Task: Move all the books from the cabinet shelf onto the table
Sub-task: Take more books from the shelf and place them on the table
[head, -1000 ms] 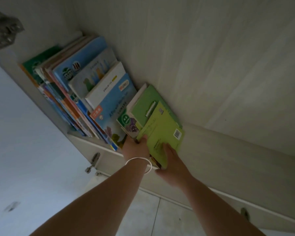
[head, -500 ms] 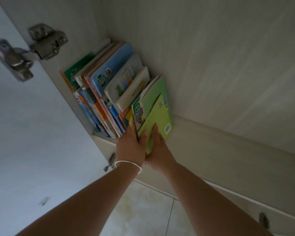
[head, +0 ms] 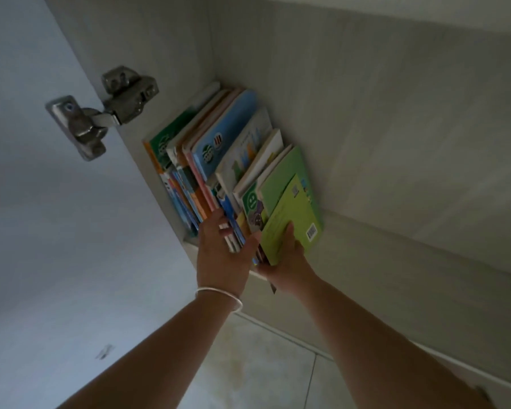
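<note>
My left hand (head: pixel 222 255) and right hand (head: pixel 286 261) grip thin colourful paperback books (head: pixel 248 184) (upright on the shelf) between them.

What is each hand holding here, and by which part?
Together they clamp a bundle of books at its lower end: right hand on the lime-green cover, left hand against the spines opposite.

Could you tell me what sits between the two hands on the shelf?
In the head view, thin book spines stand between the left hand and the right hand.
</note>
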